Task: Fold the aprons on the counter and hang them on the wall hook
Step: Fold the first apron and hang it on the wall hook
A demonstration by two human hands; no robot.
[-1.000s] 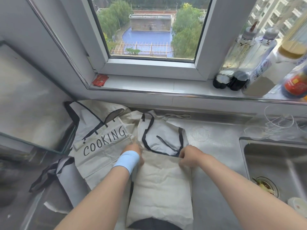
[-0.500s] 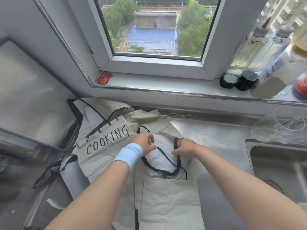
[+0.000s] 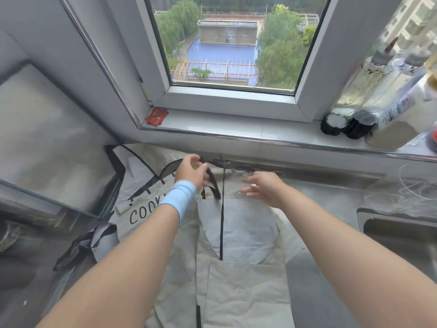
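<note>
Two beige aprons lie on the steel table (image 3: 331, 209) below the window. The near apron (image 3: 238, 280) is spread lengthwise, black-trimmed, a pocket panel at its near end. The printed apron (image 3: 142, 209) sits left of it, crumpled; its lettering is partly hidden behind the left forearm. The far edge of both is blurred. The left hand (image 3: 191, 171) has its fingers curled around a black strap (image 3: 212, 183). The right hand (image 3: 264, 188) hovers over the cloth, fingers spread and empty.
</note>
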